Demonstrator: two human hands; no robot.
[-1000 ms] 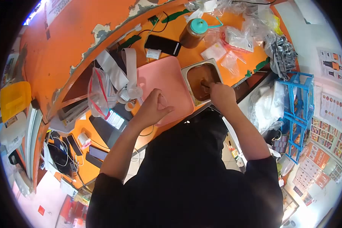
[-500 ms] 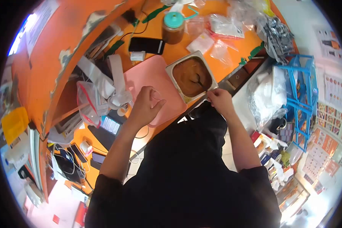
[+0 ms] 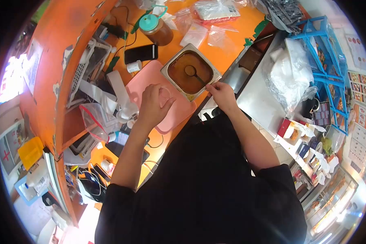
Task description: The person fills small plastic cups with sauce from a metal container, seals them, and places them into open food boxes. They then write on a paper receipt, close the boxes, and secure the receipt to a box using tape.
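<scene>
A square metal pan (image 3: 177, 83) of brown sauce (image 3: 181, 71) stands at the right edge of a pink tray (image 3: 183, 112). In the sauce rests a dark ladle (image 3: 196, 76), its handle pointing toward the pan's near right corner. My right hand (image 3: 222, 96) is closed in a pinch at that corner, on the end of the ladle handle. Over the tray my left hand (image 3: 153, 105) curves around a small clear round cup (image 3: 164, 94), which is mostly hidden by the fingers.
Behind the tray lie a black phone (image 3: 141, 54), a small white container (image 3: 134, 66) and a jar with a teal lid (image 3: 155, 30). Plastic bags (image 3: 217, 10) lie at the back. On the right are a steel surface (image 3: 258, 97) and blue racks (image 3: 323, 77).
The view has shifted and turned. The ladle's bowl now shows near the middle of the pan, where the sauce had covered more of it. Both hands keep much the same pose.
</scene>
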